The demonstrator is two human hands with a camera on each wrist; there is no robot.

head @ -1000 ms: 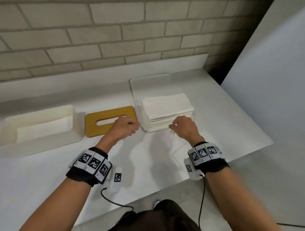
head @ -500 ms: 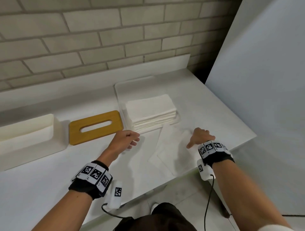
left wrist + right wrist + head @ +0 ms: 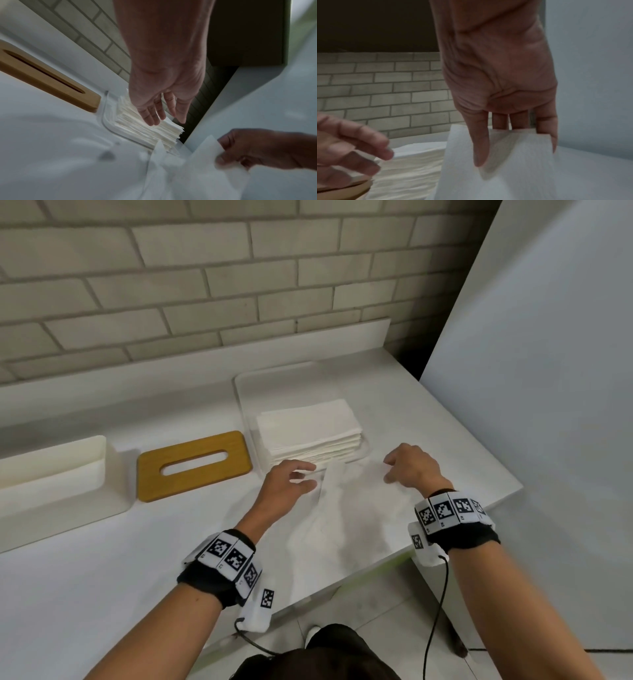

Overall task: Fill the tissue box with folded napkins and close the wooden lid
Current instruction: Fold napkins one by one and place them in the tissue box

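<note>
A loose white napkin (image 3: pixel 352 508) lies spread on the table in front of the napkin stack (image 3: pixel 308 433), which sits in a white tray (image 3: pixel 246 392). My right hand (image 3: pixel 394 470) pinches the napkin's (image 3: pixel 505 178) right far edge between thumb and fingers and holds it raised. My left hand (image 3: pixel 301 479) hovers at the napkin's left edge, fingers straight and spread, holding nothing; the left wrist view shows its fingers (image 3: pixel 154 116) in front of the stack (image 3: pixel 145 129). The wooden lid (image 3: pixel 193 463) lies flat beside the white tissue box (image 3: pixel 102 470), which has a folded napkin inside.
A brick wall with a white ledge runs behind the table. A tall white panel (image 3: pixel 531 371) stands close on the right. The table's front edge and right corner are just beyond my right wrist, with floor tiles below.
My right hand drew a napkin off the stack onto the table and now lifts its far edge. My left hand moved right from near the lid to the napkin's left edge.
</note>
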